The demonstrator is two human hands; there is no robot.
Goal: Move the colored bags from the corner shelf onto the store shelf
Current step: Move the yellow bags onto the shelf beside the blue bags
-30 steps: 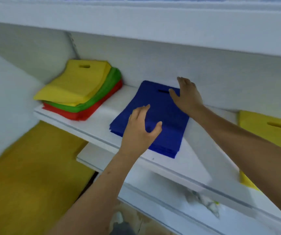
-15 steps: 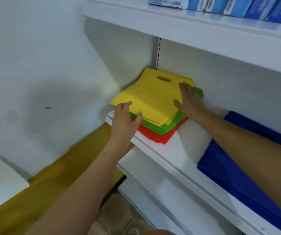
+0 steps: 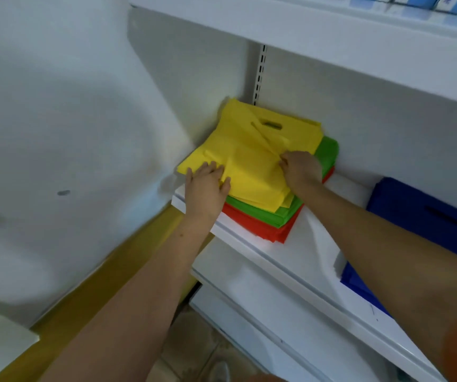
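- Gripping now, where half a second ago we only had our palms laid flat: our right hand (image 3: 301, 170) has bunched the top of the yellow bags (image 3: 246, 158) into a pinch, and creases run from that pinch up toward the handle slot.
- Our left hand (image 3: 206, 186) sits at the near left corner of the same yellow stack, fingers spread on top and thumb hooked at its front edge; we cannot tell whether the thumb is under the whole yellow layer or only part of it.
- The two hands are well apart, one at each side of the stack, both on the yellow bags and neither on the colours below.
- The yellow bags are still in the corner of the shelf (image 3: 252, 241), lying on the green bags (image 3: 329, 153), which lie on the red bags (image 3: 263, 230). Nothing has left the pile yet.
- For the task this reads as the start of the lift: contact has turned into a hold, so the yellow layer looks ready to come away. The wrinkling suggests thin, limp material, so we may peel off only the top few bags.
- Compared with a second ago, we have left the blue bags (image 3: 425, 219), which lie further right along the shelf, and our view has swung left to the corner.
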